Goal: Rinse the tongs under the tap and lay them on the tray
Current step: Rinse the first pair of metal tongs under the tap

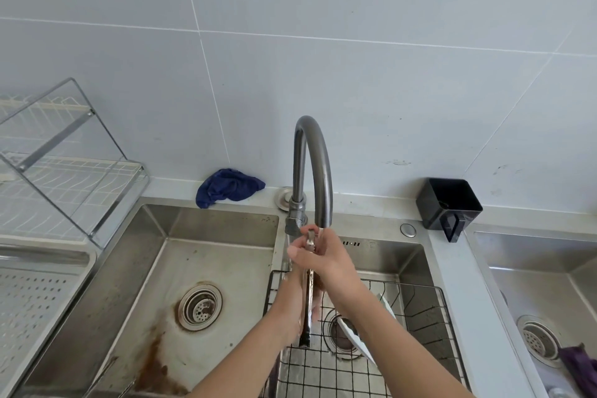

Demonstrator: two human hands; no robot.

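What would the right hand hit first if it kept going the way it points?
Probably the tap. Its base stands just beyond the right hand, which grips the tongs near their upper end and points up and left. Depth is unclear from this single view.

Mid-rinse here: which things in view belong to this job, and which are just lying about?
In the job:
tongs, gripped by the left hand and right hand
tap, running
perforated tray, far left

Lying about:
blue cloth
black container
dish rack
wire basket
white dish
purple cloth
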